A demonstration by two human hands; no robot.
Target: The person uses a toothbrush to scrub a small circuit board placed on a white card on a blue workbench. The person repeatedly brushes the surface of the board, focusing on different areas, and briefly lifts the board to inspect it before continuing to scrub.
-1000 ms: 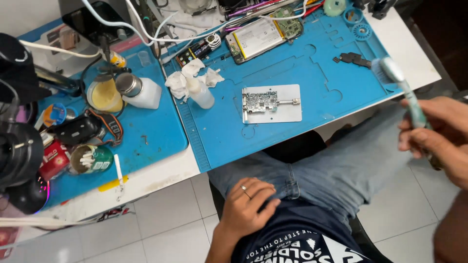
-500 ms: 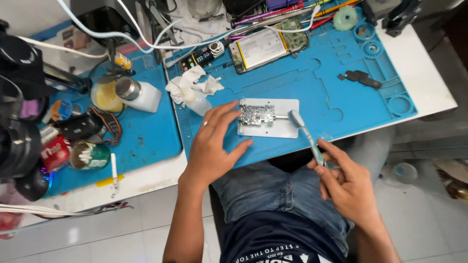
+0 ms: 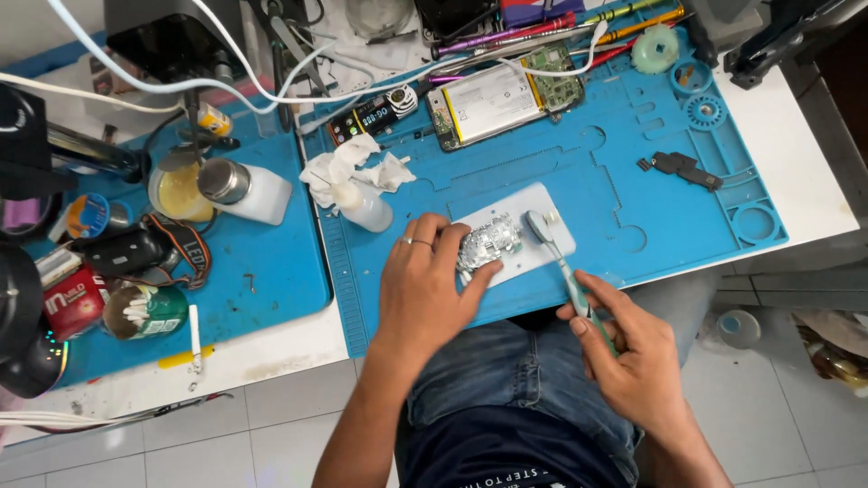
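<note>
A: The circuit board (image 3: 488, 244) sits on a white plate (image 3: 561, 237), right at the near edge of the blue mat (image 3: 633, 190), just in front of the person's lap.

B: Which hand has it?

A: The left hand (image 3: 425, 294) lies flat over the plate's left end, fingers spread and pressed on the board's left side and near edge, pinning it down. There's a ring on one finger.

B: And the other?

A: The right hand (image 3: 633, 348) hangs off the mat's near edge, curled closed around the handle of a brush (image 3: 565, 267), which looks like a toothbrush. Its head rests at the board's right side, on or just above the plate; I can't tell if the bristles touch.

B: How far along does the cleaning look?

A: Hard to judge. The board looks shiny and bare, no visible liquid or residue I can make out, so I'd guess brushing is underway, not finished. Nothing shows it done.

B: What else is on the mat?

A: Behind the board, toward the mat's far edge, an opened phone (image 3: 506, 99) with its battery showing. Left of the board, a small squeeze bottle (image 3: 362, 203) lying against crumpled tissue (image 3: 348, 167). Far right of the mat, a small black part (image 3: 683, 167), well apart from the board
</note>
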